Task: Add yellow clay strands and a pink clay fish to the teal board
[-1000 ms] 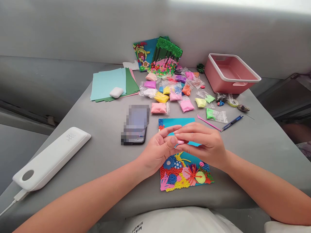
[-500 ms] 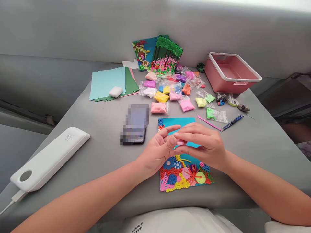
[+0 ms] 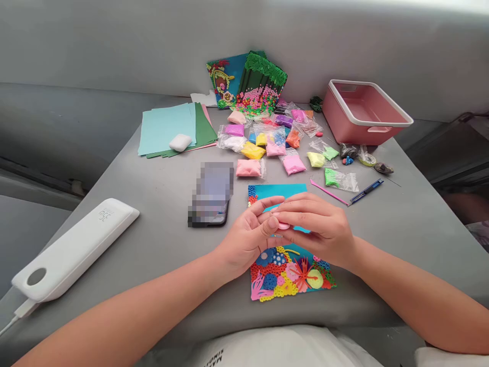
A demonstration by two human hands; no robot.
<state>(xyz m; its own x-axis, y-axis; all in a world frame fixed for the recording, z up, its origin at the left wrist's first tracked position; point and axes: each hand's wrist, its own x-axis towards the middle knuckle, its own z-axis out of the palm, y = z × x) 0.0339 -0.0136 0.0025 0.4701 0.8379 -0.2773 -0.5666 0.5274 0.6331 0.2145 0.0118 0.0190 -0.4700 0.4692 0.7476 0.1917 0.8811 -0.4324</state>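
A small flattened piece of pink clay [image 3: 282, 225] is held between both hands. My left hand [image 3: 254, 232] pinches its left side with thumb and fingers. From the right, my right hand [image 3: 317, 221] has its fingers closed on the same piece. Both hands are above a blue card [image 3: 275, 190], hiding its middle. The lower part of the card bears colourful clay flowers and coral-like shapes [image 3: 286, 288], and its upper left edge has small blue and red clay pieces.
Behind the card lie several bags of coloured clay [image 3: 248, 167]. A phone [image 3: 212, 193], paper sheets [image 3: 164, 125] and a white power bank [image 3: 80, 244] are at left. A pink basket [image 3: 359, 135], a pink tool [image 3: 328, 192] and a blue cutter [image 3: 367, 191] are at right. Decorated cards [image 3: 262, 84] lean behind.
My right thumb has shifted, and more of the pink clay shows between the hands. The whole view has moved slightly.
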